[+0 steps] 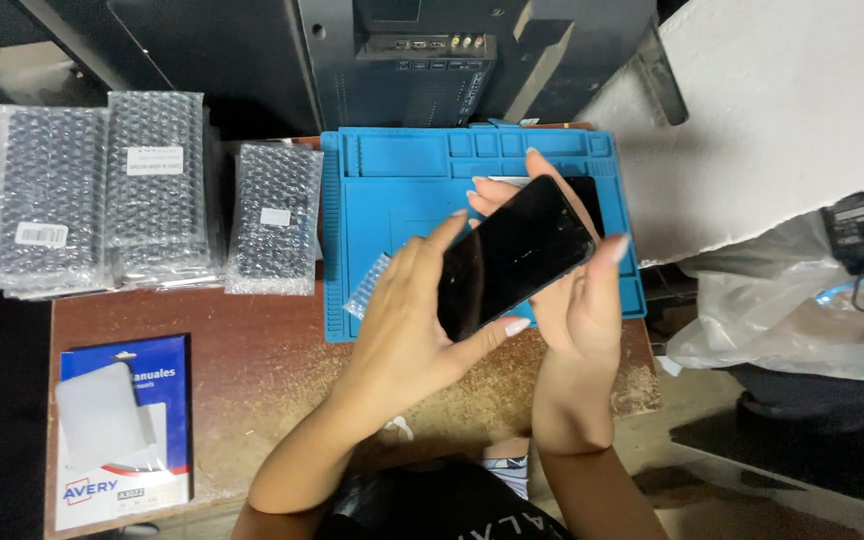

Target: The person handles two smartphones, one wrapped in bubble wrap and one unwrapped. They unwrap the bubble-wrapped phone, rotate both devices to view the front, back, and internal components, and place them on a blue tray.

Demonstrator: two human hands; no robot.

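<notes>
A worn table (252,370) carries a blue mat (392,190) at centre, bubble-wrapped packs (152,190) upper left. Mid-frame, the left hand (407,320) and right hand (577,305) together clasp a dark phone (512,255), already unwrapped, its screen unlit.

Bubble-wrap stacks (102,195) crowd the left; brown tabletop (252,370) lies open.

The phone (512,255) sits between the left hand (407,310) and the right hand (577,300), above the work mat (392,190) on the table (252,370). Left of the mat lie bubble-wrapped packs (152,200); before them, at the table's near left corner, lies a label packet (122,430). Behind the mat stands a device (422,60).
</notes>
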